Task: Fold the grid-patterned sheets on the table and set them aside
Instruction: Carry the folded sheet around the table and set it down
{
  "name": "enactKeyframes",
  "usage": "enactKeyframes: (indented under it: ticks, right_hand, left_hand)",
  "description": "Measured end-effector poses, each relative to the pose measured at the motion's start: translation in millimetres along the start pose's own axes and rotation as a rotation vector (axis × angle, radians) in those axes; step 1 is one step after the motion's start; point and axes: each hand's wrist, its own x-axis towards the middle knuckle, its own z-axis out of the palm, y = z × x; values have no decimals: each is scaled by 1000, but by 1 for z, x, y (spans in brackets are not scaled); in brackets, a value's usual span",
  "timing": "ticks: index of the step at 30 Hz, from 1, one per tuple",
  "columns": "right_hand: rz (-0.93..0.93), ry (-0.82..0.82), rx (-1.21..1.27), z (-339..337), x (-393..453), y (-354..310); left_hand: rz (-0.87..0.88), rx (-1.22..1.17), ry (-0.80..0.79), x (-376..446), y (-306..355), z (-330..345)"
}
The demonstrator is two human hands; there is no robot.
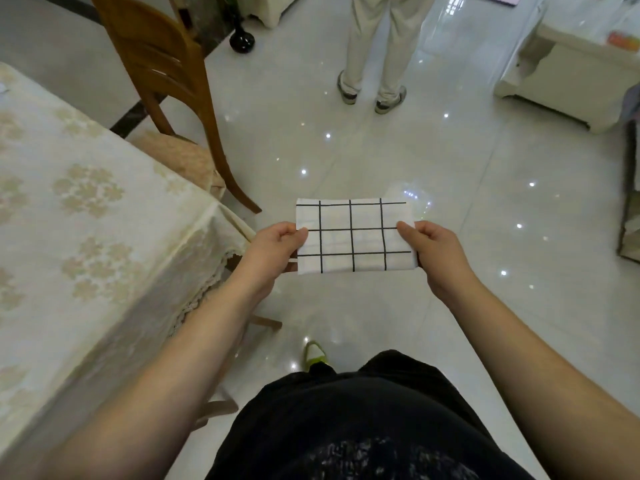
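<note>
White cloth with a black grid, the folded sheet [355,235] is held up in the air as a compact rectangle, stretched flat between both hands out in front of the person's body. It hangs over the glossy tiled floor [450,161], off to the right of the table [69,209] and not touching it.

The left hand [273,251] closes on the sheet's left short edge: its thumb lies on top of the cloth near the middle grid line, and the other fingers curl underneath, out of sight. The right hand [433,252] mirrors it on the right short edge, thumb pressed on the top face and fingers tucked below. Both hands are pinched shut on the fabric, and the sheet spans the gap between them with its long edges running left to right. A thin layer of cloth peeks out at the lower left corner, just beside the left hand's palm.

The table is draped in a cream cloth with a pale floral pattern and a lace hem. A wooden chair [166,84] with a cushioned seat stands at its far corner. Farther back, another person's legs [374,46] in light trousers stand on the tiles, well apart from the sheet.
</note>
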Motion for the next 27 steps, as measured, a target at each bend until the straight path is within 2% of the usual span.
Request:
enactKeyframes:
  ticks: [10,16,22,27]
  right_hand:
    - [2,-98,-63,-2,116,-46]
    - [-41,-160,-152,2,203,-95]
    - [-90,-317,-176,18,264,-140]
    - [-53,-449,-171,43,295,-162]
  left_hand:
    - [-59,-120,86,80,48,20]
    - [-53,-161,241,127,99,39]
    - [-4,-229,368,151,134,44]
    - [-10,-270,502,172,141,31]
